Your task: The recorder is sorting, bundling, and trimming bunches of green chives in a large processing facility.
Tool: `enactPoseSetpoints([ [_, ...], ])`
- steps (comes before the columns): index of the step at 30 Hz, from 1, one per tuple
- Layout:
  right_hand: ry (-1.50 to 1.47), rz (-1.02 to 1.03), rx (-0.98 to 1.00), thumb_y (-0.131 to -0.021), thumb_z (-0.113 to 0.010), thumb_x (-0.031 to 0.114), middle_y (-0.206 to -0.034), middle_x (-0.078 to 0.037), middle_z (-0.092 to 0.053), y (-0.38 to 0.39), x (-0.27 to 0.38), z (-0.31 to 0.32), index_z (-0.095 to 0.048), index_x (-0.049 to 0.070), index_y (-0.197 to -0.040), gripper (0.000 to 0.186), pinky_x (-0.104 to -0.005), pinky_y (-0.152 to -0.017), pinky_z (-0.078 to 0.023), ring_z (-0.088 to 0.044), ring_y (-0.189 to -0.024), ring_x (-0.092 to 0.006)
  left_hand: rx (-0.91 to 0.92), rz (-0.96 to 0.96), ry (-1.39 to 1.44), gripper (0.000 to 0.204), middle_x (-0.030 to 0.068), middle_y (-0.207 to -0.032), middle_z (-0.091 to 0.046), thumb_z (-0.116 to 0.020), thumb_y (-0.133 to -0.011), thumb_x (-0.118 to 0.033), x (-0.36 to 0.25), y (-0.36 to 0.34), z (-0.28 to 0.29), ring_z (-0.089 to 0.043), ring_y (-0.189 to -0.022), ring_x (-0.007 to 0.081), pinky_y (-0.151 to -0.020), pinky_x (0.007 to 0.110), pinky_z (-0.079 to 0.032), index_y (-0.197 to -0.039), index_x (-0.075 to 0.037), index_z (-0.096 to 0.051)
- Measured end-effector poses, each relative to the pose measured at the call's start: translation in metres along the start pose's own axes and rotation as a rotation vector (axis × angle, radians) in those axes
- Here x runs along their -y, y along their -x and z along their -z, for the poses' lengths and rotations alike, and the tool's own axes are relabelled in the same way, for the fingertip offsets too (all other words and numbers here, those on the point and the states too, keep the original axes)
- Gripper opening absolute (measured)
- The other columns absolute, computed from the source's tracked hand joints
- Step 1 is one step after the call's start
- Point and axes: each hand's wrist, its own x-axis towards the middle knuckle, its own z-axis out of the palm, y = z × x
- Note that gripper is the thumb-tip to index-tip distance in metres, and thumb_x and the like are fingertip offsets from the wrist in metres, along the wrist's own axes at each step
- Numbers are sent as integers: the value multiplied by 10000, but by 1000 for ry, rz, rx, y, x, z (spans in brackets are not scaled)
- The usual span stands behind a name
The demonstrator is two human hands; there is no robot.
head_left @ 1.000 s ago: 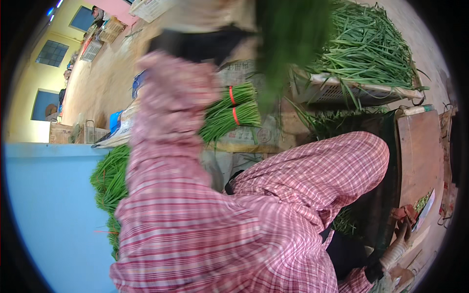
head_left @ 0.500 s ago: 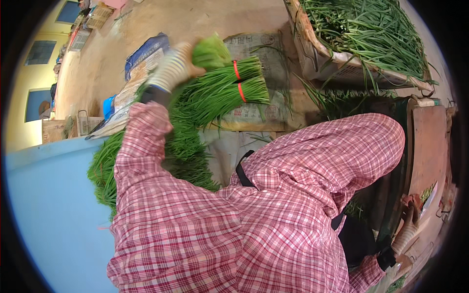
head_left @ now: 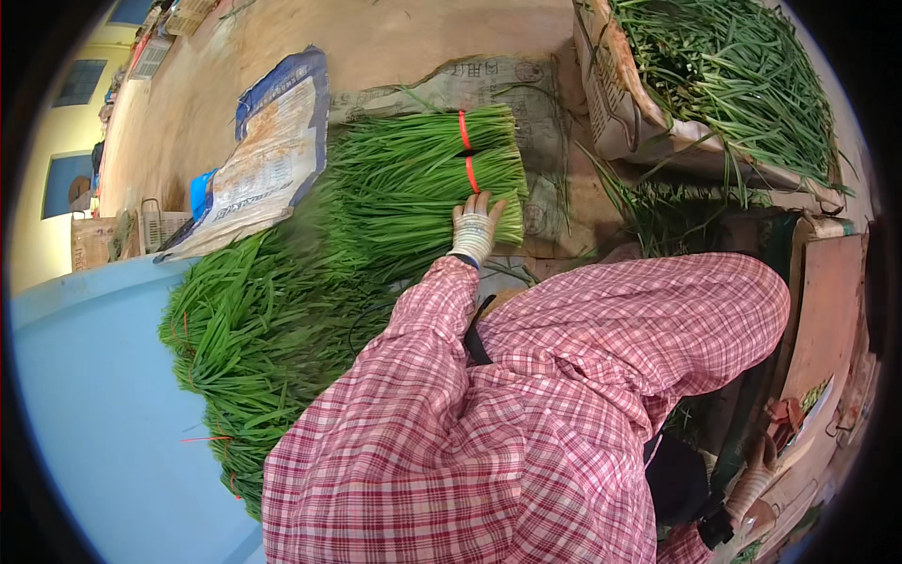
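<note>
My left hand [head_left: 475, 227], in a striped glove with bare fingertips, lies on the cut ends of the nearest bundle of garlic chives [head_left: 413, 221]. Its fingers are spread over the stalks. Beyond it are two more bundles of garlic chives [head_left: 404, 141], side by side, with red bands [head_left: 463, 130] round them. The bundles rest on a flattened printed sack [head_left: 537, 80]. At the lower right my right hand [head_left: 754, 477], also in a striped glove, is near a reddish-brown object [head_left: 785, 418]; its fingers are too unclear to read.
A crate [head_left: 601, 103] heaped with loose garlic chives [head_left: 723, 75] stands at the far right. More chives [head_left: 235, 329] are piled along a light blue surface [head_left: 94, 376] at left. A blue-and-white sack [head_left: 282, 132] lies beyond them. A brown board [head_left: 822, 301] stands beside my knee.
My left hand has come back toward me and to the right, from swinging a bundle of chives over the pile to lying on a third bundle beside the two banded ones.
</note>
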Motion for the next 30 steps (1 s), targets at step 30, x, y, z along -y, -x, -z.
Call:
enactPoseSetpoints([
  [30,15,-60,-62,-974,-603,170,-1113,-75,-669,29,-3,-10,-661,-19,-1158,270,-300,-937,-460,-590,-1023,-166,-158,-152,-12,760,130,-1335,-490,-616,-751,-60,-19,-25,11,-479,-1174,337,-878,531,-377,-1434,-347,-447],
])
